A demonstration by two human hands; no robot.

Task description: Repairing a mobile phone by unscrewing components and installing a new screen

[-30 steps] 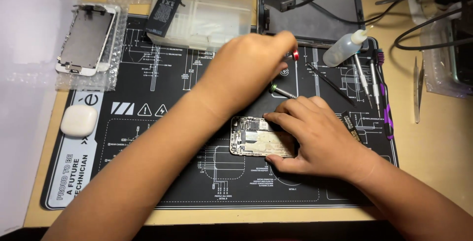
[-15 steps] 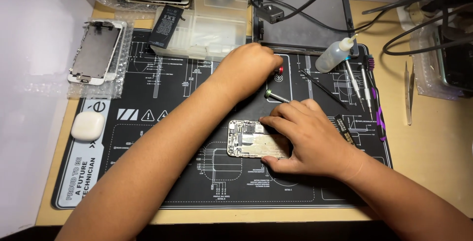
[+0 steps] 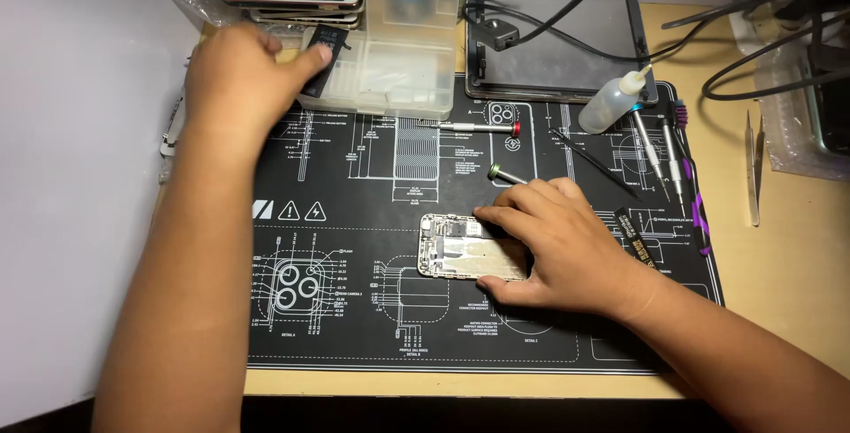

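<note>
Left hand [image 3: 237, 74] stretched far forward-left, fingers curled, thumb out; right hand [image 3: 553, 243] flat, palm down, fingers spread

A pale wooden worktop [image 3: 788, 309] fills the view, most of it covered by a black rubber mat printed with white line diagrams [image 3: 354, 176]. To the left stands a plain white wall [image 3: 80, 176], evenly lit. Black cables [image 3: 753, 43] trail across the far right corner, beneath another light wall strip
</note>
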